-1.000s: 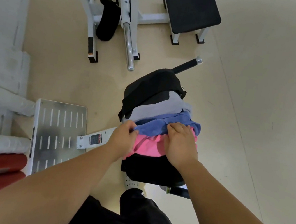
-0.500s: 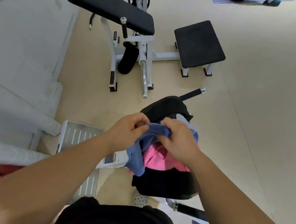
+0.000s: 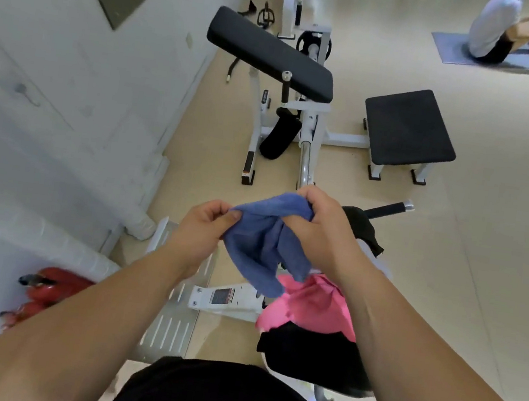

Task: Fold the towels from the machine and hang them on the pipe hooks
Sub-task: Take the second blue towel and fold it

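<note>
A blue towel (image 3: 264, 244) hangs bunched between both hands, above the machine's black padded seat (image 3: 310, 354). My left hand (image 3: 206, 226) pinches its left corner. My right hand (image 3: 320, 228) grips its upper right edge. Beneath it a pink towel (image 3: 309, 307) lies on the seat, with a sliver of pale grey cloth (image 3: 379, 266) behind my right wrist. The white wrapped pipes (image 3: 49, 239) run along the wall at the left; no hooks are visible on them.
A white preacher-curl bench with black pads (image 3: 275, 57) and a black stool (image 3: 407, 128) stand ahead on the beige floor. A perforated metal footplate (image 3: 169, 322) lies lower left, beside red pipes (image 3: 43, 289). Another person sits on a mat (image 3: 499, 39) far right.
Both hands have lifted the blue towel off the pile on the seat and raised it. The view has tilted up, bringing in more of the room.
</note>
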Demonstrator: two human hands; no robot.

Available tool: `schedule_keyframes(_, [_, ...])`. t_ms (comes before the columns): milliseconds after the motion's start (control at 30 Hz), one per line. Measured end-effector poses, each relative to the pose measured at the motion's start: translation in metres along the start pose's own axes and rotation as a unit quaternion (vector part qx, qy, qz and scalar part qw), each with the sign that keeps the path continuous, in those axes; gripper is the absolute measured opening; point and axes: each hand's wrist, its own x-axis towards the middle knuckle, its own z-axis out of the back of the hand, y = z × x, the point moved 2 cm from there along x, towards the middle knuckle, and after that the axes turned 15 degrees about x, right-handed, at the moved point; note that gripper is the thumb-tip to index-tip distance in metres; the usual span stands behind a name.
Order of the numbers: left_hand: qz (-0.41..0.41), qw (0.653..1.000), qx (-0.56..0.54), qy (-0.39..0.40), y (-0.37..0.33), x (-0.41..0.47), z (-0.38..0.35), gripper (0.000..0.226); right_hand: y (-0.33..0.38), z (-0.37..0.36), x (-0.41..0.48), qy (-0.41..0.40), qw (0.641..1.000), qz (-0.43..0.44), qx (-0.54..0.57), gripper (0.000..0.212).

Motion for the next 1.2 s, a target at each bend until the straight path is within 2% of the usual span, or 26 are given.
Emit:
schedule_keyframes(67, [-0.005, 0.999, 0.014, -0.051, 0.001, -0.004, 0.031, 0.017, -0.001, -0.014, 0.007, 0.058, 0.998, -0.023, -0.023, 0.007])
schedule_keyframes(133, [-0.015, 0.995, 0.011, -0.102, -0.003, -0.011, 0.062, 0.012, -0.001, -0.035, 0.012, 0.115, 0.993, -0.026, -0.006, 0.008])
schedule_keyframes(200, [-0.034, 0.988, 0.045, -0.147, -0.007, -0.020, 0.090, 0.016, 0.002, -0.063, 0.017, 0.161, 0.987, -0.012, 0.017, 0.012])
schedule_keyframes(333, [-0.058, 0.975, 0.107, -0.188, -0.013, -0.045, 0.140, 0.022, 0.006, -0.125, 0.030, 0.219, 0.975, 0.038, -0.002, 0.022])
schedule_keyframes(433, [-0.053, 0.966, 0.112, -0.227, -0.004, -0.061, 0.180, 0.012, 0.010, -0.161, 0.038, 0.263, 0.964, 0.038, 0.021, 0.023])
schedule_keyframes(567, [0.004, 0.946, 0.096, -0.310, 0.036, -0.069, 0.234, 0.012, 0.010, -0.201, 0.046, 0.302, 0.953, 0.027, -0.024, 0.032])
schedule_keyframes(667, [0.064, 0.926, 0.058, -0.368, 0.075, -0.071, 0.272, 0.009, 0.006, -0.228, 0.051, 0.332, 0.940, 0.016, -0.075, 0.027])
schedule_keyframes(800, [0.156, 0.895, 0.053, -0.414, 0.139, -0.075, 0.324, 0.008, -0.009, -0.265, 0.054, 0.327, 0.921, 0.051, -0.206, 0.034])
schedule_keyframes(900, [0.227, 0.880, 0.058, -0.413, 0.194, -0.082, 0.364, 0.023, -0.028, -0.284, 0.059, 0.312, 0.912, 0.023, -0.266, 0.030])
schedule_keyframes(967, [0.272, 0.881, 0.100, -0.372, 0.224, -0.088, 0.384, 0.041, -0.031, -0.294, 0.060, 0.280, 0.917, -0.017, -0.284, 0.026])
schedule_keyframes(1067, [0.311, 0.901, 0.093, -0.289, 0.253, -0.096, 0.396, 0.049, -0.021, -0.320, 0.057, 0.205, 0.959, -0.086, -0.174, 0.026])
schedule_keyframes(1133, [0.302, 0.923, 0.029, -0.236, 0.264, -0.096, 0.397, 0.048, -0.007, -0.347, 0.051, 0.160, 0.978, -0.108, -0.085, 0.017])
schedule_keyframes(1167, [0.285, 0.933, 0.016, -0.218, 0.267, -0.094, 0.397, 0.047, 0.000, -0.362, 0.048, 0.149, 0.980, -0.113, -0.064, 0.019])
schedule_keyframes(1200, [0.255, 0.945, 0.026, -0.205, 0.263, -0.095, 0.397, 0.042, 0.007, -0.379, 0.044, 0.148, 0.981, -0.111, -0.053, 0.028])
